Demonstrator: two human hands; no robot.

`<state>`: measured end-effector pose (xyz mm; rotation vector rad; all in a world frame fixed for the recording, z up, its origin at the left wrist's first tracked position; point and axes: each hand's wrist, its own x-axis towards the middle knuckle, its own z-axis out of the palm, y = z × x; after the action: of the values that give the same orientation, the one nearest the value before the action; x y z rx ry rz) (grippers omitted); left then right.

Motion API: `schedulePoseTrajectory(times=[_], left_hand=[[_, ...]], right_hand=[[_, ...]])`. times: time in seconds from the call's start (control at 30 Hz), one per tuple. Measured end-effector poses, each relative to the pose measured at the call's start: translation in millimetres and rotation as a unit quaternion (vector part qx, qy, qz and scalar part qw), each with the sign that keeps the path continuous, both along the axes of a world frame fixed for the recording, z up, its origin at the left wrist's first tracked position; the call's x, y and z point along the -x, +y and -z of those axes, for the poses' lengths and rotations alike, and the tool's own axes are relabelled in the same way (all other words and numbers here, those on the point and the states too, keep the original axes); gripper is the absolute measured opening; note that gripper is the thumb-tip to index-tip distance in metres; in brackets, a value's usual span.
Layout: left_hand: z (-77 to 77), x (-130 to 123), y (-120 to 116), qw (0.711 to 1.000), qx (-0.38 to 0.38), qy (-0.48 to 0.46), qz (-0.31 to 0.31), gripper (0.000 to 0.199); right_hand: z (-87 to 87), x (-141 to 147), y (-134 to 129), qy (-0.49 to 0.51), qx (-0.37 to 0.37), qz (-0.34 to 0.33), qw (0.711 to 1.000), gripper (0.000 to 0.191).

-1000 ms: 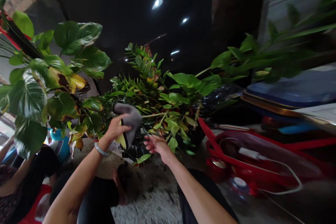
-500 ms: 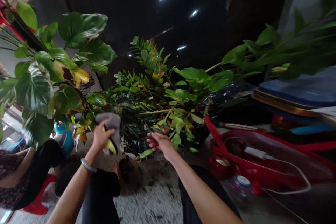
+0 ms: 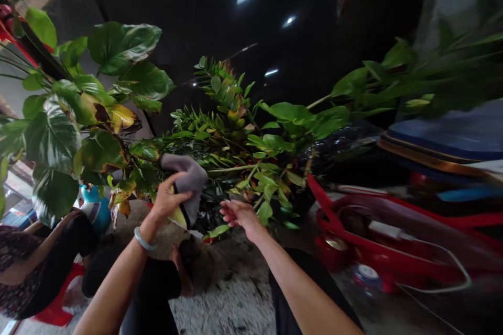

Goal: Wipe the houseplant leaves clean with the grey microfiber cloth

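My left hand (image 3: pixel 170 200) is closed around a grey cloth (image 3: pixel 191 180) with a yellow side and dark edging. The cloth hangs limp against the leaves of a dense green potted plant (image 3: pixel 220 136). To the right, my right hand (image 3: pixel 238 214) is held at the lower front of the same plant, fingers curled together in a pinch among dark foliage. What lies between those fingertips is too small and dark to make out. A green leaf (image 3: pixel 218 230) sticks out just below them.
Large-leaved foliage (image 3: pixel 55 136) with yellowed parts crowds the left. A person (image 3: pixel 27 267) sits there by a red stool (image 3: pixel 58 303). At right stand a red plastic basket-like item (image 3: pixel 353 220) with a white cable, a clear jar (image 3: pixel 366 275), and stacked blue items (image 3: pixel 444 136).
My left hand and the cloth have moved right, closer to my right hand, and the cloth has folded over. My right hand has stayed almost still.
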<state>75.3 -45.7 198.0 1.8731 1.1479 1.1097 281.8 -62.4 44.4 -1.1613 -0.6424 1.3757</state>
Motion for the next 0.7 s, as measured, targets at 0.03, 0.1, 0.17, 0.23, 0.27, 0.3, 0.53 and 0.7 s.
schedulePoseTrajectory(times=[0.03, 0.1, 0.17, 0.23, 0.27, 0.3, 0.53, 0.7], left_hand=[[12.0, -2, -3, 0.997, 0.045, 0.041, 0.047, 0.054], [25.9, -3, -13, 0.978, 0.109, 0.121, 0.133, 0.05], [19.7, -2, -21, 0.97, 0.109, 0.138, 0.17, 0.049], [-2.1, -5, -19, 0.984, 0.052, 0.083, 0.15, 0.05], [-14.4, -9, -14, 0.991, 0.009, 0.049, 0.125, 0.051], [-24.9, -14, -5, 0.994, -0.036, 0.021, 0.098, 0.053], [5.4, -36, 18, 0.983, -0.063, 0.151, 0.086, 0.052], [-1.1, 12, -34, 0.961, -0.009, 0.196, 0.197, 0.05]], right_hand=[[0.8, -1, -1, 0.005, -0.004, -0.003, 1.0, 0.017], [2.7, -5, -2, 0.014, -0.012, -0.011, 1.0, 0.018], [4.0, -10, -3, 0.018, -0.016, -0.018, 1.0, 0.019], [3.8, -13, -2, 0.012, -0.009, -0.017, 1.0, 0.019], [3.0, -13, -2, 0.006, -0.005, -0.016, 1.0, 0.019], [1.8, -12, -2, 0.0, 0.0, -0.014, 1.0, 0.018], [-5.2, -2, -3, -0.011, 0.02, -0.007, 1.0, 0.019], [-3.4, -8, -6, -0.007, 0.027, -0.018, 0.999, 0.023]])
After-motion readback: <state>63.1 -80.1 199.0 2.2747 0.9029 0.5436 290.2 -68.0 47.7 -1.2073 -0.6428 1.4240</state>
